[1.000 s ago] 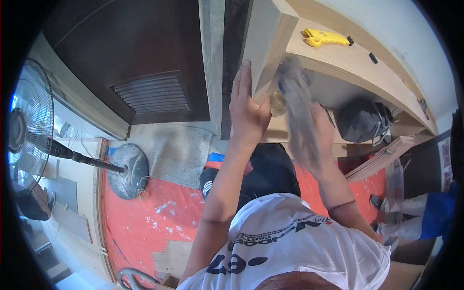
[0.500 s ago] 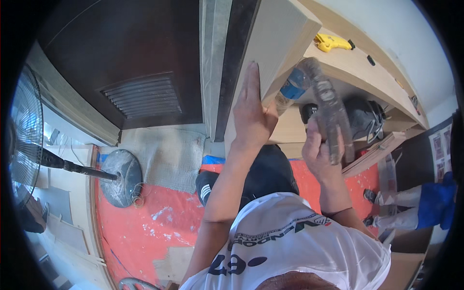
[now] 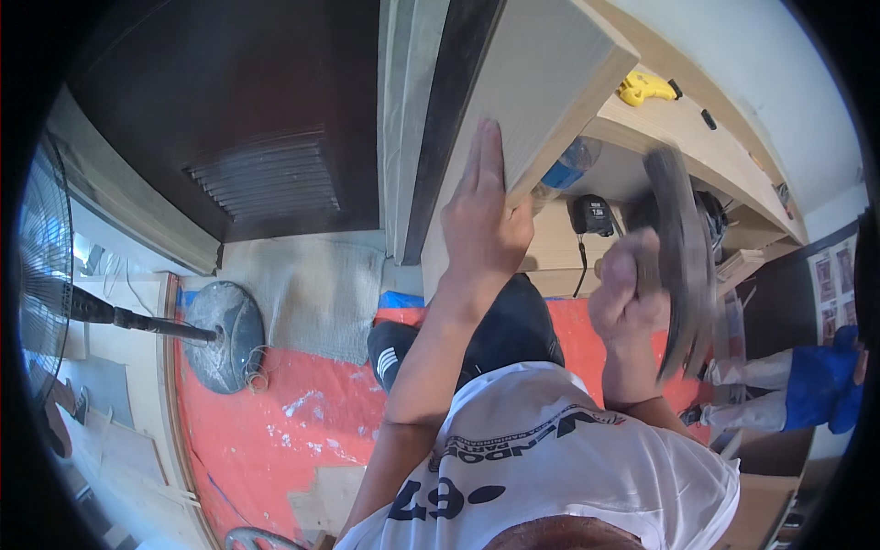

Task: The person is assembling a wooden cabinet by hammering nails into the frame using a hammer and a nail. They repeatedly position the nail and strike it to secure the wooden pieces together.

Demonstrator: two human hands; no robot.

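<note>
My left hand (image 3: 481,220) steadies a thick light-wood panel (image 3: 550,69) standing beside the dark door frame. Its fingers reach up along the face, with the thumb at the side edge. My right hand (image 3: 628,284) is closed round the handle of a dusty, dark hammer (image 3: 683,257). Motion blurs the tool, so its exact shape is unclear. It hangs to the right of the panel, apart from it. Behind the panel's edge, a clear plastic bottle with a blue label (image 3: 570,163) is partly hidden. Between the hands a black tape measure (image 3: 594,216) lies with its strap hanging down.
A yellow tool (image 3: 646,88) lies on a curved wooden shelf (image 3: 660,117); a dark bag (image 3: 710,213) sits below. At left are a dark louvred door (image 3: 275,110) and a standing fan (image 3: 225,335). Red sheeting (image 3: 302,412) covers the floor. Another person (image 3: 779,385) is at far right.
My right hand has shifted a little to the right, with the hammer swung outward away from the panel. The tape measure shows more fully now. My left hand stays on the panel.
</note>
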